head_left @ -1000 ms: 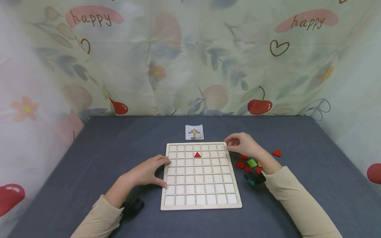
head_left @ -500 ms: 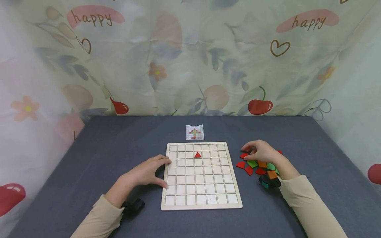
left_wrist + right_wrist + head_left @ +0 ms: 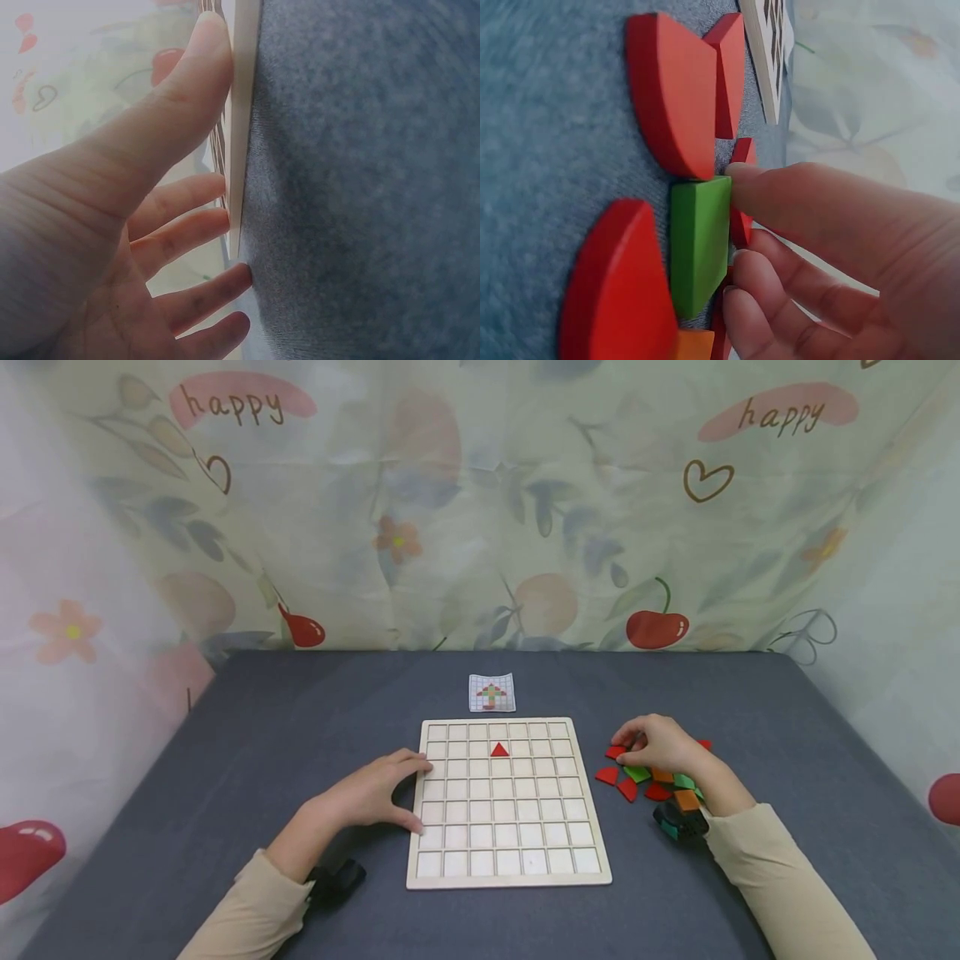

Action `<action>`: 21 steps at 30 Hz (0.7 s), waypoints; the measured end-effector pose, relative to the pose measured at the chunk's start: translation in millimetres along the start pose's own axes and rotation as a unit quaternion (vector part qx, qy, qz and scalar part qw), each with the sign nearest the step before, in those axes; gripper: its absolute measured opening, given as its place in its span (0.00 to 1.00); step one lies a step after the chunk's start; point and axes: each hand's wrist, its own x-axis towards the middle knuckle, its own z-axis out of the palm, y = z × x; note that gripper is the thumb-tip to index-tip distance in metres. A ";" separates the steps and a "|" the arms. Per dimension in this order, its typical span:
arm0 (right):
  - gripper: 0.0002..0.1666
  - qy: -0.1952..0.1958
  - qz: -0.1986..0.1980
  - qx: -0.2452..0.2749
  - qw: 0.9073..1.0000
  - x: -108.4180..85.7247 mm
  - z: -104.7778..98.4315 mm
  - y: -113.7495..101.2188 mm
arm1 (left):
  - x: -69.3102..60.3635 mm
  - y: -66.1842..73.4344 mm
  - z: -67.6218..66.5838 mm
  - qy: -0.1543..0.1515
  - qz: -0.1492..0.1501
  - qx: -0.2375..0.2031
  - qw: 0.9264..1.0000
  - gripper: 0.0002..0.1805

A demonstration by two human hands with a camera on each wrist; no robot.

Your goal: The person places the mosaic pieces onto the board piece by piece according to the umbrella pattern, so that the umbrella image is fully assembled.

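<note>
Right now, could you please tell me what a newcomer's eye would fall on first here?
Probably the lone red triangular tile, second row from the top of the gridded board. Then perhaps red, green and orange tiles right of it, with the right hand at one red tile.

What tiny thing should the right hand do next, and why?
I'd gently lift the red piece toward the board. The right hand has its fingers around that piece, the board holds only one triangle, and the card shows a picture with more shapes.
</note>
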 end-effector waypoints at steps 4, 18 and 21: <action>0.12 0.015 -0.004 0.000 1.000 -0.5 1.0 -0.9 | 0.1 0.1 -0.1 0.000 -0.001 0.000 1.000 0.46; 0.12 0.058 -0.011 0.040 0.997 0.1 8.3 -26.9 | -1.6 1.3 -1.9 0.000 0.006 -0.001 1.000 0.45; 0.12 0.061 -0.015 0.045 0.997 1.8 11.5 -32.3 | -2.0 1.7 -2.6 0.000 0.008 0.000 1.000 0.45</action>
